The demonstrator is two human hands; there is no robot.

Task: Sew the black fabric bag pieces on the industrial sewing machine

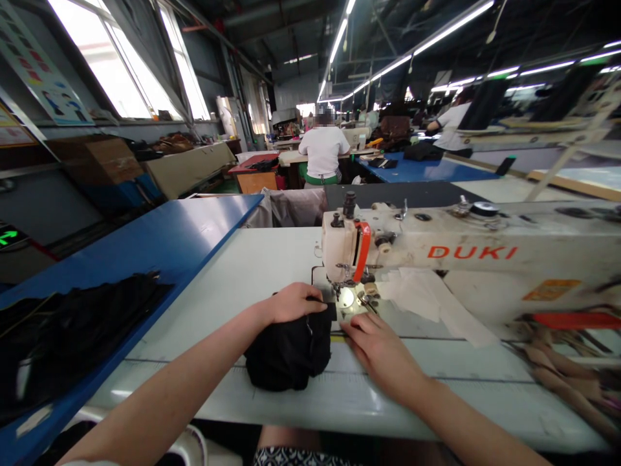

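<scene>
black fabric [288,355] under the open, palm-down left hand [295,302], flat empty right hand [383,353] just beside

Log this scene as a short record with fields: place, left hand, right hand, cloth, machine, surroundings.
place: workshop, at a pale table
left hand: lies on top of the black cloth; grip unclear
right hand: flat and open on the table, beside the cloth
cloth: bunched, its far edge at the lit needle plate
machine: white sewing machine, marked DUKI
surroundings: dark cloth pile on a blue table to the left; a person seated farther back, facing away
</scene>
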